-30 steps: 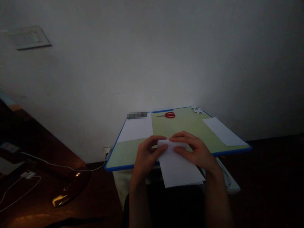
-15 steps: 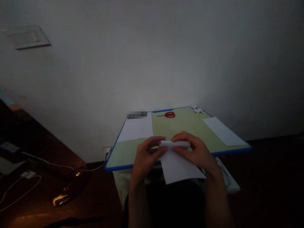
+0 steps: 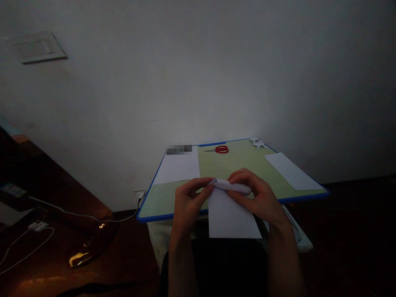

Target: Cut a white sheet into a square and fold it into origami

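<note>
A white sheet of paper (image 3: 230, 216) hangs between my hands over the table's near edge, its upper edge curled over into a fold or roll. At the left end of that curled edge, my left hand (image 3: 190, 202) pinches the paper between thumb and fingers. Further right, my right hand (image 3: 255, 194) grips the curled part, thumb below and fingers on top. The lower part of the sheet hangs loose toward my lap.
The pale green table (image 3: 229, 165) has a blue rim. On it lie red-handled scissors (image 3: 221, 149), a white sheet (image 3: 179, 167) at left, a white paper strip (image 3: 292, 171) at right and small folded paper pieces (image 3: 258, 143) in the far corner. A white cable (image 3: 83, 216) runs at left.
The curled edge now slants down to the right and looks flatter at its left end. The hanging part of the paper has swung slightly left. Both hands keep hold.
</note>
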The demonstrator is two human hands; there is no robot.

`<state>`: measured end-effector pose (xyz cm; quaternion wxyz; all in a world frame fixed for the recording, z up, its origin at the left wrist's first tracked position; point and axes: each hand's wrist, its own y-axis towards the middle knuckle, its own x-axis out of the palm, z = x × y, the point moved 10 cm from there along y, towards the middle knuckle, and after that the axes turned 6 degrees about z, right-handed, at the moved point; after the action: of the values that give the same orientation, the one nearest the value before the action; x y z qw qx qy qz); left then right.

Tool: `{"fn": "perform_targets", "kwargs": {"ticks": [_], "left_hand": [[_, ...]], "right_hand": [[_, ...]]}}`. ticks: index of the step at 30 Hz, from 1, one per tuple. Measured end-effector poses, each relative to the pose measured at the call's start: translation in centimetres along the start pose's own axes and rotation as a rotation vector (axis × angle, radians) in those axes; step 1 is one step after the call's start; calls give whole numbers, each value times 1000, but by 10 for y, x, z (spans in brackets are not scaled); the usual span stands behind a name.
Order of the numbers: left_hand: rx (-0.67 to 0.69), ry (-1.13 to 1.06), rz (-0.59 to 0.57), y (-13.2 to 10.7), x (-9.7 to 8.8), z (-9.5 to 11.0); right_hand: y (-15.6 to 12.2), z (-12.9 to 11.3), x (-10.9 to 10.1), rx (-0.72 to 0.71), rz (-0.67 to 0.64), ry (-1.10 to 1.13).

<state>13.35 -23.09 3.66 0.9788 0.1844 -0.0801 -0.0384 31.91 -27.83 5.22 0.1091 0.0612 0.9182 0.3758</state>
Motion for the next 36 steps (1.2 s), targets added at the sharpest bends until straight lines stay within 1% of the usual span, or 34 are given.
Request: {"fn": "perform_targets", "kwargs": {"ticks": [5, 10, 16, 19, 22, 24, 27, 30, 36], "left_hand": [[49, 52, 19, -2, 2, 8], [87, 111, 19, -6, 5, 16], [112, 144, 2, -12, 13, 24], [96, 37, 23, -13, 13, 24], [83, -172, -2, -13, 15, 20], [87, -247, -21, -13, 17, 18], [104, -264, -37, -11, 19, 18], [141, -239, -51, -11, 21, 23], [239, -227, -43, -13, 22, 34]], "right_hand": [[-2, -11, 5, -59, -79, -49], [1, -20, 0, -106, 8, -133], [2, -25, 7, -137, 6, -168], [3, -26, 5, -138, 42, -167], [3, -24, -2, -111, 94, -144], [2, -22, -6, -85, 113, -99], [0, -21, -9, -68, 125, -20], [-1, -23, -10, -66, 130, 18], [-3, -32, -10, -118, 131, 95]]}}
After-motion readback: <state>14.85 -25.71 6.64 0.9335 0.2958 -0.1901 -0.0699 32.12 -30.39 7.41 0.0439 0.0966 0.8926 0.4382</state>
